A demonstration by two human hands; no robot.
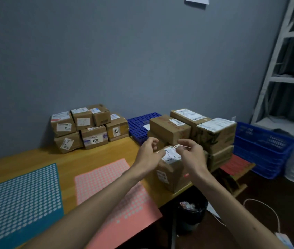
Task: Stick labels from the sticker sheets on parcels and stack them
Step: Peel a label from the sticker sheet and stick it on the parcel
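Both forearms reach in from below to the parcel (pixel 169 175), a brown box at the near right edge of the wooden table (pixel 67 155), one corner just at the rim. I see my left hand (pixel 148 155) over the parcel's left top edge, fingers loosely curled and holding nothing, the thumb on the box top. The right hand (pixel 191 155) pinches a small pale piece (pixel 176 146) narrowly between thumb and forefinger above the parcel's far edge; I cannot read it. The parcel's white top label (pixel 171 155) is too blurred to read.

Just left of the parcel lies the pink sticker sheet (pixel 106 177), farther left the teal sticker sheet (pixel 22 194). Behind the parcel and touching it is the right stack (pixel 214 133). Well to the parcel's far left is the left stack (pixel 88 126), with tags reading "004" (pixel 95 140), "2017" (pixel 116 132) and "409" (pixel 67 142). Bare wood lies open between that stack and the parcel. Behind the parcel a blue grid board (pixel 139 124) shows; right of it, off the table, blue crates (pixel 261 150); below it, a dark bin (pixel 191 212).
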